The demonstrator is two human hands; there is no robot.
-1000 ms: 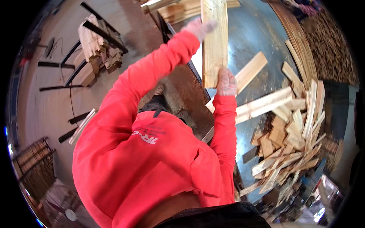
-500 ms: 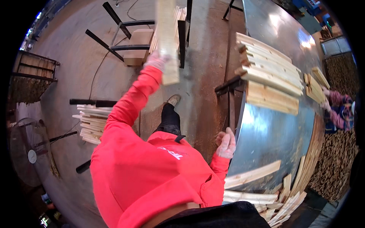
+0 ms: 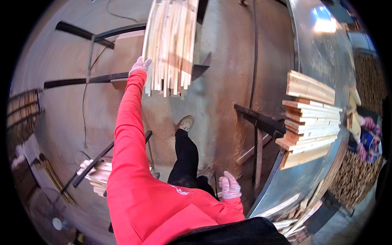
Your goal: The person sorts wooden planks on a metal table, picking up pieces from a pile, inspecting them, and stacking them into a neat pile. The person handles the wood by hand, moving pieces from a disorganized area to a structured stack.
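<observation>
My left hand [image 3: 141,65], in a clear thin glove, reaches far forward to a stack of pale wooden boards [image 3: 169,49]. The boards stand on edge, packed side by side. Its fingers are closed on the wooden board [image 3: 148,67] at the stack's left side. Gloved likewise, my right hand [image 3: 229,185] hangs near my body, fingers loosely bent and nothing in them. It is apart from the metal-topped table [image 3: 269,183] on the right. On that table lies a pile of boards [image 3: 312,122].
Black metal rack bars [image 3: 108,77] jut out under and beside the stack. Another board stack [image 3: 98,175] is at lower left. Loose wood strips [image 3: 300,216] lie at the table's near end. Across the table a person [image 3: 369,139] handles boards. A cable [image 3: 84,114] runs over the floor.
My left hand has carried the board from midair to the left side of the upright stack. My right hand has moved away from the table edge, left and down.
</observation>
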